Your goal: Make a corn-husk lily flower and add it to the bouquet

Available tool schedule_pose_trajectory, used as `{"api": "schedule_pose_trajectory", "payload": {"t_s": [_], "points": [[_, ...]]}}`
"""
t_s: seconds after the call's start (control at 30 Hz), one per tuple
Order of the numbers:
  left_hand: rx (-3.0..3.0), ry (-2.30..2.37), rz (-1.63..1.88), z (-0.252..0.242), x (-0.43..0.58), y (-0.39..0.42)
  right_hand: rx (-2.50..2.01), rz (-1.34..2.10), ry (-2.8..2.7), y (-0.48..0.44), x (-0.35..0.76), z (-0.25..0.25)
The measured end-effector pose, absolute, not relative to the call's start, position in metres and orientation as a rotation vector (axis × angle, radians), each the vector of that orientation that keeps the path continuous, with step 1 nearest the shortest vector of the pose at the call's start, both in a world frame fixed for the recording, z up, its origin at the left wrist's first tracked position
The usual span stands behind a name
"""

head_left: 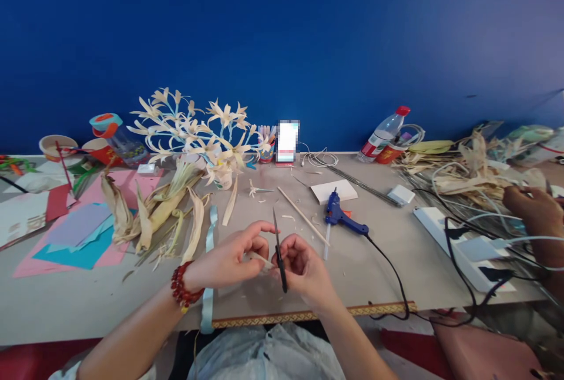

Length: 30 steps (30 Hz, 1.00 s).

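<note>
My right hand (305, 268) is closed round the black handles of a pair of scissors (280, 259), whose blades point up and away from me. Between the thumb and fingers of my left hand (233, 256) is a thin pale strip of corn husk (262, 259), its end close to the scissors. Whether the blades touch the strip I cannot tell. A red bead bracelet (183, 289) circles my left wrist. Just beyond my hands lie a thin wooden stick (302, 214), small husk scraps and a blue glue gun (341, 215) with a clear glue stick beside it.
Husk flowers (220, 145) stand at the back left, with corn husks (163, 209) and coloured paper (79, 233) nearby. A phone (288, 142) leans against the blue wall. On the right are a power strip (453, 251), cables, a bottle (383, 136) and another person's hand (529, 207).
</note>
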<state>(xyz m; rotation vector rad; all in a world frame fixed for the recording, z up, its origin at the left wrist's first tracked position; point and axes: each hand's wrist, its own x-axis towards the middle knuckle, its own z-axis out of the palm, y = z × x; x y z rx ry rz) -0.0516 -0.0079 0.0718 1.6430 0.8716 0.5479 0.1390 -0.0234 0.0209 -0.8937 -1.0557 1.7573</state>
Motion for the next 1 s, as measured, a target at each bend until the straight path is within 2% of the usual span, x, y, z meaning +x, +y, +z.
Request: {"api": "schedule_pose_trajectory", "payload": {"t_s": [0.13, 0.3, 0.4, 0.73, 1.0], "points": [[1.640, 0.893, 0.635, 0.067, -0.049, -0.009, -0.849, 1.783, -0.984, -0.027, 0.136, 0.017], [1.735, 1.304, 1.227, 0.057, -0.039, -0.029, -0.883, 1.498, -0.910, -0.035, 0.131, 0.015], [1.715, 1.220, 1.109, 0.051, -0.030, -0.046, -0.925, 1.361, -0.944, -0.040, 0.127, 0.014], [1.083, 1.100, 1.201, 0.033, -0.011, -0.049, -0.967, 1.284, -1.058, -0.042, 0.129, 0.007], [1.495, 1.298, 0.943, 0.040, -0.018, -0.048, -0.887, 1.536, -1.008, -0.028, 0.140, 0.024]]}}
